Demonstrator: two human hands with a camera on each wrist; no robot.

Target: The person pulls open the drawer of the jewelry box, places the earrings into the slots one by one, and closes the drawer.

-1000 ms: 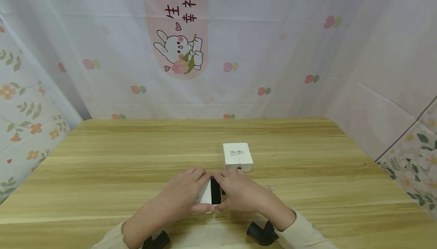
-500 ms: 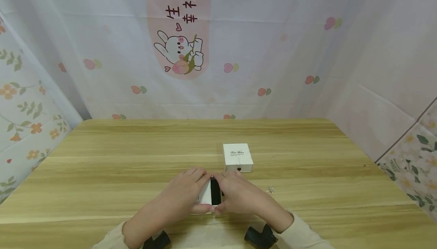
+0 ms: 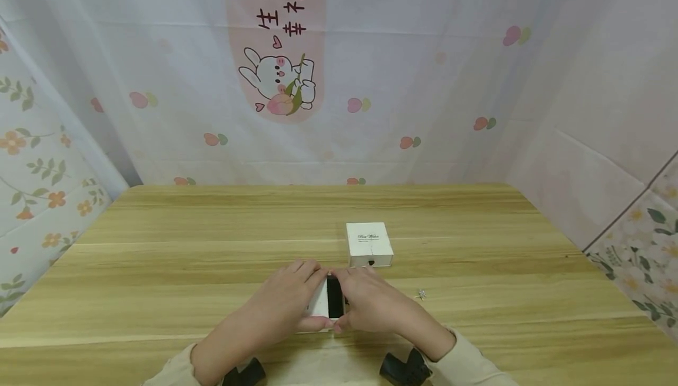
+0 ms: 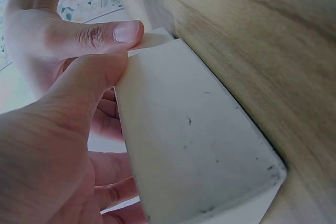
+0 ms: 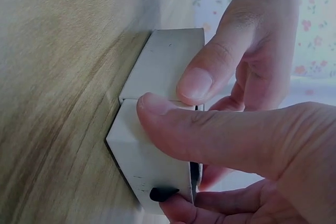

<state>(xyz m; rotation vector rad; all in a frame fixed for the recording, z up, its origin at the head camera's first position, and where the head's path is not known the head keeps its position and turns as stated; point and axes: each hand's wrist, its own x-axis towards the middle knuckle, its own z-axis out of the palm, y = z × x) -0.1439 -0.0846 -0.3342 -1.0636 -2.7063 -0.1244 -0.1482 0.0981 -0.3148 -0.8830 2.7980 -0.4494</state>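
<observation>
Both hands hold a small white drawer box low on the wooden table. My left hand point(image 3: 288, 298) grips its outer sleeve point(image 4: 194, 135), thumb on the near side and fingers over the far side. The drawer point(image 5: 128, 140) is pulled partly out to the right, with a strip of black lining point(image 3: 335, 299) showing in the head view. My right hand point(image 3: 371, 300) grips that drawer the same way, its thumb close beside the left thumb. A black pull tab point(image 5: 163, 193) sticks out of the drawer's end, by a right fingertip. The rest of the drawer's inside is hidden.
Just behind the hands stands a second white box point(image 3: 369, 243) with black lettering and a dark tab. A small silvery flower-shaped piece on a thin pin point(image 3: 421, 295) lies right of my right hand. A printed curtain point(image 3: 339, 80) hangs beyond the table's back edge.
Hands and drawer box hold nearly the same pose, with the same black strip showing. My right forearm has shifted slightly left, uncovering more of the silvery piece's pin.
</observation>
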